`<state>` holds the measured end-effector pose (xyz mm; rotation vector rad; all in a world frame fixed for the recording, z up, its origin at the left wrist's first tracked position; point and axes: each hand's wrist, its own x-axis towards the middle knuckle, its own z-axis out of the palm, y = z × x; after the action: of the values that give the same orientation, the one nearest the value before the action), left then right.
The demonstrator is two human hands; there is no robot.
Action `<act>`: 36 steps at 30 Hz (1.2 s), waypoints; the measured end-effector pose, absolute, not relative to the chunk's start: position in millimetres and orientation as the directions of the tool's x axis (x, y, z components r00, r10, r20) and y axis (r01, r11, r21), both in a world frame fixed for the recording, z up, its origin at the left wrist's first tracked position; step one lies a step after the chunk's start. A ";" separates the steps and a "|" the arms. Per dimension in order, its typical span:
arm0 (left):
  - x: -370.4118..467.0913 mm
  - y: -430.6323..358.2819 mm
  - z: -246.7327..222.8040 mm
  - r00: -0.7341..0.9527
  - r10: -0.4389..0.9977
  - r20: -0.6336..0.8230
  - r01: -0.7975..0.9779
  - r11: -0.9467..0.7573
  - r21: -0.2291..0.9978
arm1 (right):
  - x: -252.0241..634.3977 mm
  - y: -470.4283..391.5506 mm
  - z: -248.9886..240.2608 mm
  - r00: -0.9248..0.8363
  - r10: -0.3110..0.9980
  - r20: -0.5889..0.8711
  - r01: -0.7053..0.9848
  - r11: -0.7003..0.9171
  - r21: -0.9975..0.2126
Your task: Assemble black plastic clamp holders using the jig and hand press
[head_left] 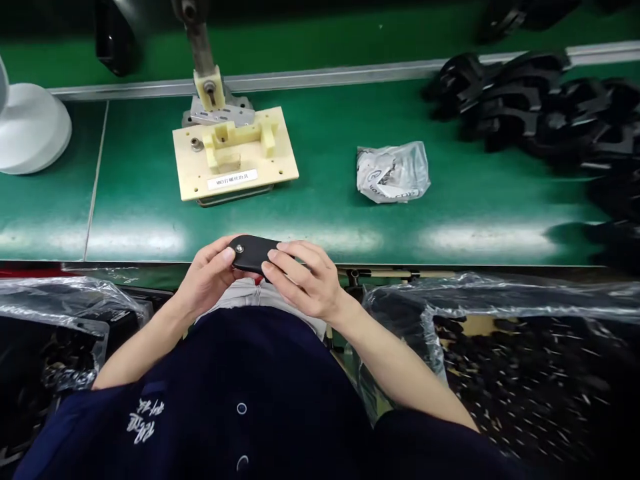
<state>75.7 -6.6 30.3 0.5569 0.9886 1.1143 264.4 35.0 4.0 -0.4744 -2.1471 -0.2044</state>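
Note:
A black rounded part (255, 252) with a silver round screw or stud near its left end is held between both hands, just in front of the green table's near edge. My left hand (209, 272) grips its left end, the thumb beside the stud. Around the right end are the fingers of my right hand (307, 279), partly covering it. Beyond the hands a cream fixture plate (190, 170) with raised blocks and a white label lies on the table, below a metal press arm (200, 50).
On the green table (320, 220) lies a clear plastic bag (393, 173) with small contents. Black curved parts (530, 107) are piled at the right. A white round object (33, 130) stands far left. Plastic-lined bins (530, 373) of dark parts flank the body.

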 end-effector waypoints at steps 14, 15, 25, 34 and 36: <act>76.5 -1.4 23.2 -0.295 0.861 -0.415 -0.488 0.238 0.840 | 266.2 -7.7 -15.3 -0.184 0.650 0.738 0.536 0.695 -0.479; 76.9 -0.3 23.8 -0.291 0.863 -0.413 -0.475 0.244 0.845 | 267.5 -8.3 -14.7 -0.181 0.652 0.736 0.552 0.687 -0.472; 51.4 -3.6 50.3 -0.340 0.824 -0.454 -0.561 0.210 0.800 | 287.0 -5.4 -11.3 -0.125 0.666 0.735 0.562 0.658 -0.501; 64.8 -12.9 47.6 -0.010 0.785 -0.620 -0.472 0.543 0.695 | 284.8 -1.7 -5.8 -0.209 0.597 0.775 0.519 0.739 -0.430; 51.3 -12.5 45.4 -0.151 0.842 -0.518 -0.492 0.390 0.778 | 304.1 7.1 -2.3 -0.077 0.678 0.731 0.533 0.647 -0.544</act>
<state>51.3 -12.5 45.4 0.3679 1.2466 1.2092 304.1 7.1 -2.3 -0.9858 -1.7378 0.1595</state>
